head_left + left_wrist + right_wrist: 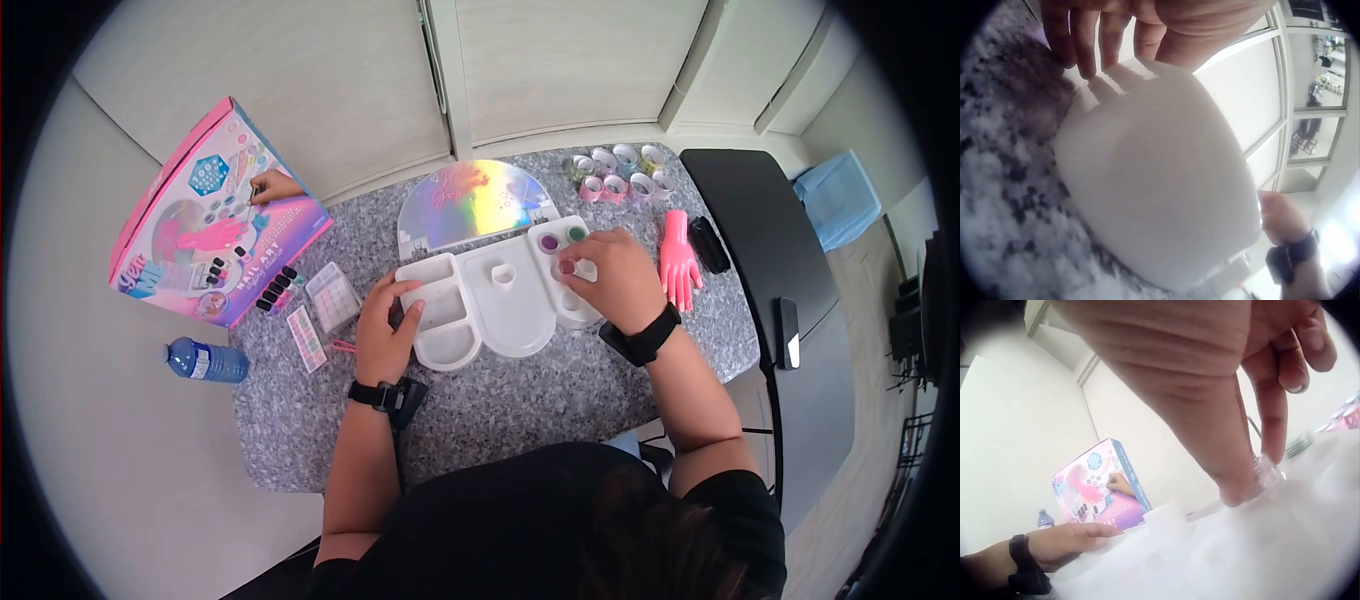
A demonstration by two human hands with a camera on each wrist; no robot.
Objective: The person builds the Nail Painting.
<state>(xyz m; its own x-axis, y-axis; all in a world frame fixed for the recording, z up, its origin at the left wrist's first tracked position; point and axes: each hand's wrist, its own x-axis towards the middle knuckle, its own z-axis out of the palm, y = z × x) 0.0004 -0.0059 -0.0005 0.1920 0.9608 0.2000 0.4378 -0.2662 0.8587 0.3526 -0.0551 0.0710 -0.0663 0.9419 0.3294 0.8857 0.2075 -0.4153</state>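
A white compartment tray (515,325) lies on the speckled table. My left hand (385,325) rests on its left section, thumb and fingers over the rim; in the left wrist view the fingers lie against the white outer wall (1154,169). Between thumb and finger, my right hand (618,280) pinches a small clear pot with pinkish contents (1267,477) at the tray's right section. A purple pot (549,242) and a green pot (577,233) sit in round wells just behind it.
Behind the tray stands a shiny holographic panel (475,205). Glitter rolls (625,172), a pink model hand (679,260) and a black object (709,245) are on the right. Leftward are a nail art box (215,220), a bottle (207,361), a clear case (335,297) and a sticker sheet (306,339).
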